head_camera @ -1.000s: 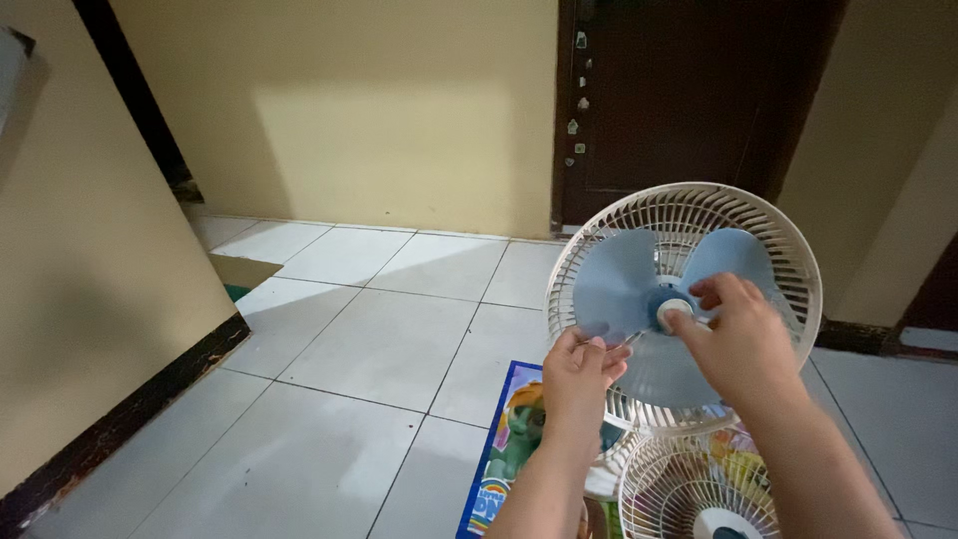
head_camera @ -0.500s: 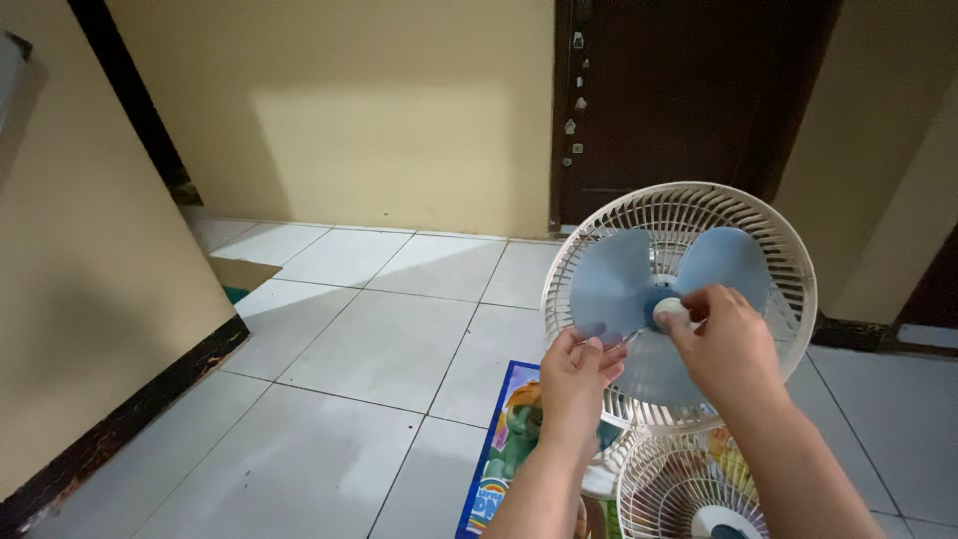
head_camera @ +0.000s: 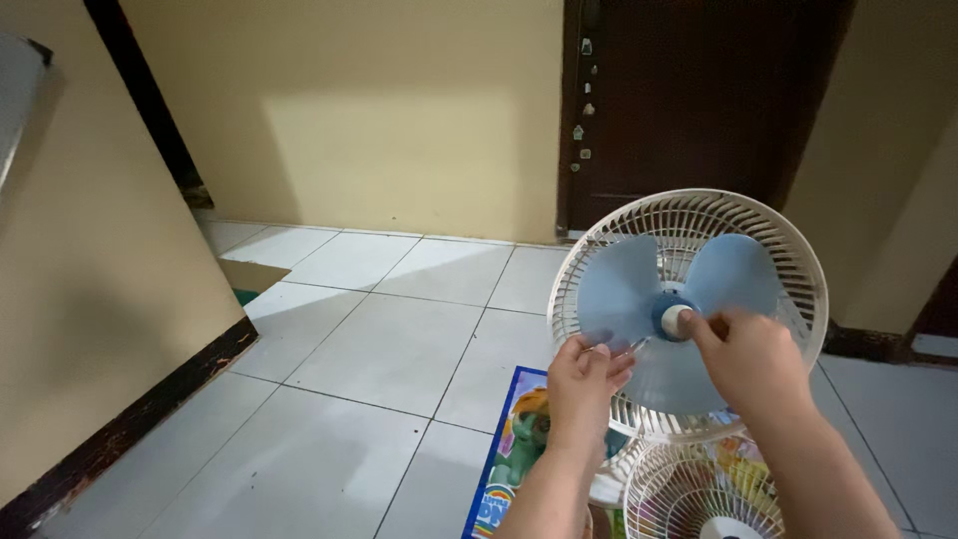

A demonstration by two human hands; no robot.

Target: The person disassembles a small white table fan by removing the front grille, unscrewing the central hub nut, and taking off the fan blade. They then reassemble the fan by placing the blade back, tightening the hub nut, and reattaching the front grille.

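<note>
My right hand [head_camera: 746, 357] pinches the white hub cap [head_camera: 676, 320] of the blue fan blade [head_camera: 671, 319]; my left hand [head_camera: 587, 375] grips a blade edge to steady it. The blade sits in the rear grille [head_camera: 798, 262] (front grille [head_camera: 699, 494] already off, lying on the floor mat [head_camera: 509, 459]).

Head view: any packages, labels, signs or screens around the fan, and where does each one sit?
Printed mat: flat on the tiled floor under the fan and the left hand; rectangular, blue border, bright cartoon picture in green, orange and yellow, partly hidden.
Small stickers or tags: in a column on the dark brown door's left edge; too small to tell more.
No screens or packages.
</note>
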